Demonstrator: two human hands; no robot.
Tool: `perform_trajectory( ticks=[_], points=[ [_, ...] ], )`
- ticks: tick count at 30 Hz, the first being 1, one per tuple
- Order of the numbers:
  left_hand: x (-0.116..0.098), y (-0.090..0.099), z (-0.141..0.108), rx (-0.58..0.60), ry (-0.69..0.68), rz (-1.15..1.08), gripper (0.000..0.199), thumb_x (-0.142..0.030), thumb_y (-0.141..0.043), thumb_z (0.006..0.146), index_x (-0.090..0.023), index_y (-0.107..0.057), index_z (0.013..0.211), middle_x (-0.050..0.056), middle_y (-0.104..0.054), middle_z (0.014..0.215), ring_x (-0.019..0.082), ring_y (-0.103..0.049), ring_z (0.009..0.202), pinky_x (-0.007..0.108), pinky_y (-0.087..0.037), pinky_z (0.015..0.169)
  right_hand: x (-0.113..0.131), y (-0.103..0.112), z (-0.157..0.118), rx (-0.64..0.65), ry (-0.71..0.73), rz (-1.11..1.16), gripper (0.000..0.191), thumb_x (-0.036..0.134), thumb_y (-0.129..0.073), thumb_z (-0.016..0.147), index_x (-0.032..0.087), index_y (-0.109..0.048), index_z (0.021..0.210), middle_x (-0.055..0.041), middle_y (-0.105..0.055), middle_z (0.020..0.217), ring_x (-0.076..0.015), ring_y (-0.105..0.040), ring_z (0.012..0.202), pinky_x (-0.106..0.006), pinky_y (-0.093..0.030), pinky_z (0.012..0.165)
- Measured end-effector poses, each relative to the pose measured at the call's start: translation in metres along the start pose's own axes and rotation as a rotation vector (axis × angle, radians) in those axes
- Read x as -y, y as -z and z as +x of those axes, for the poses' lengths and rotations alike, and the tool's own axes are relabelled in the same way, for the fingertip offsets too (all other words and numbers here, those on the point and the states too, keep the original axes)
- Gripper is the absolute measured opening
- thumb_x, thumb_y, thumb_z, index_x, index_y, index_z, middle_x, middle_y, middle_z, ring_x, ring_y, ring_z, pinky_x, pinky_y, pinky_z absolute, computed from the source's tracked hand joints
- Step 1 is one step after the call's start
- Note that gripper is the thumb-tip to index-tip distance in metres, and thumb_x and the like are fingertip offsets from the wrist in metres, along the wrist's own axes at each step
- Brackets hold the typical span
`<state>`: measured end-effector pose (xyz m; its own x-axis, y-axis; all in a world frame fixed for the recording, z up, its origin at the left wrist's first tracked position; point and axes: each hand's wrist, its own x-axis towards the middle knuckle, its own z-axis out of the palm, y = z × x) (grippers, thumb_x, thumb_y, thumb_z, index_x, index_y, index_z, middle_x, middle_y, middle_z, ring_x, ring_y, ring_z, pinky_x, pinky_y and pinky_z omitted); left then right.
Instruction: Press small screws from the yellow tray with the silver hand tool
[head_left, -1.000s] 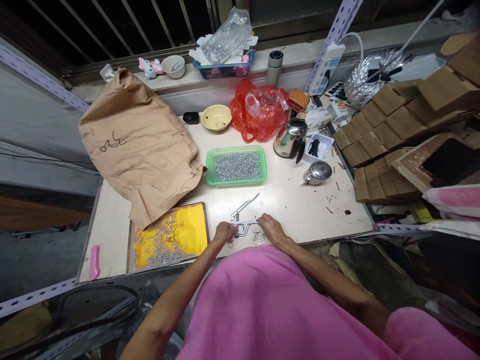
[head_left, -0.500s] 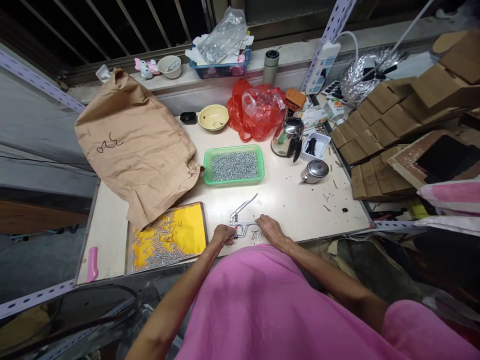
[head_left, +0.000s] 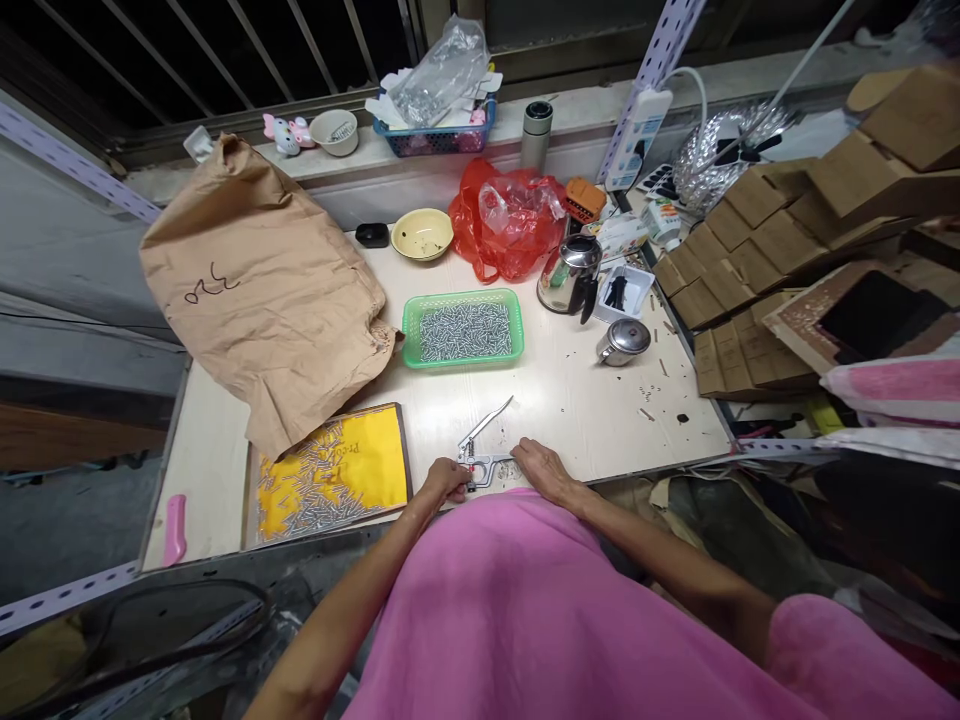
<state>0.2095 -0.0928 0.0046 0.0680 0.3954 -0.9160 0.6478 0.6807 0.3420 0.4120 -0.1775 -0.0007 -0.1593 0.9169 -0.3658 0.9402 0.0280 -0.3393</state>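
A silver metal hand tool (head_left: 491, 466) with a trigger-like loop and a raised lever lies between my hands at the table's front edge. My left hand (head_left: 448, 481) is closed on its left end, near a small red part. The fingers of my right hand (head_left: 541, 468) pinch the end of its handle. Left of my left hand is a yellow sheet (head_left: 379, 455) in a shallow tray, strewn with small metal pins (head_left: 319, 500). Behind the tool sits a green basket (head_left: 409, 345) full of similar small metal pieces (head_left: 465, 332).
A large brown paper bag (head_left: 262, 290) covers the left side. Farther back are a yellow bowl (head_left: 422, 236), a red plastic bag (head_left: 508, 225), a kettle (head_left: 570, 275) and a metal cup (head_left: 624, 342). Cardboard boxes (head_left: 750, 260) stand at the right; a pink handle (head_left: 175, 530) lies front left.
The whole view has shifted slightly. Both hands remain on the metal tool, which appears a little lower in the picture.
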Motion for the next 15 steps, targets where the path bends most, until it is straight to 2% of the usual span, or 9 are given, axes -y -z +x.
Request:
perform_trajectory(
  ticks=[5, 9, 12, 15],
  points=[
    [0.003, -0.002, -0.006, 0.014, -0.006, 0.113, 0.031, -0.027, -0.074, 0.067, -0.016, -0.047, 0.054, -0.005, -0.044, 0.037, 0.006, -0.037, 0.035, 0.019, -0.031, 0.039, 0.002, 0.009, 0.003, 0.068, -0.027, 0.073, 0.019, 0.023, -0.047, 0.094, 0.019, -0.060, 0.108, -0.0077, -0.057, 0.104, -0.0176, -0.055, 0.091, -0.026, -0.041, 0.071],
    [0.005, -0.004, -0.005, -0.009, -0.029, 0.128, 0.027, -0.025, -0.070, 0.070, -0.016, -0.049, 0.055, -0.005, -0.044, 0.038, 0.007, -0.038, 0.036, 0.019, -0.033, 0.040, 0.011, 0.021, 0.017, -0.054, 0.055, 0.046, 0.036, 0.022, -0.047, 0.093, 0.026, -0.049, 0.129, -0.0084, -0.052, 0.121, -0.0192, -0.052, 0.099, -0.029, -0.042, 0.078],
    [0.008, -0.005, 0.001, -0.065, -0.040, 0.199, 0.027, -0.025, -0.067, 0.071, -0.016, -0.050, 0.053, -0.004, -0.045, 0.039, 0.008, -0.043, 0.038, 0.018, -0.037, 0.044, 0.016, 0.027, 0.037, -0.094, 0.112, 0.003, 0.042, 0.017, -0.042, 0.094, 0.030, -0.043, 0.134, -0.0083, -0.047, 0.131, -0.0208, -0.048, 0.104, -0.033, -0.041, 0.084],
    [0.011, -0.006, 0.007, -0.095, -0.086, 0.321, 0.027, -0.023, -0.066, 0.071, -0.016, -0.049, 0.050, -0.003, -0.046, 0.040, 0.009, -0.049, 0.040, 0.018, -0.039, 0.046, 0.014, 0.030, 0.060, -0.072, 0.117, -0.098, 0.046, 0.003, -0.042, 0.089, 0.026, -0.050, 0.127, -0.0089, -0.051, 0.127, -0.0227, -0.046, 0.106, -0.035, -0.039, 0.084]
  ],
)
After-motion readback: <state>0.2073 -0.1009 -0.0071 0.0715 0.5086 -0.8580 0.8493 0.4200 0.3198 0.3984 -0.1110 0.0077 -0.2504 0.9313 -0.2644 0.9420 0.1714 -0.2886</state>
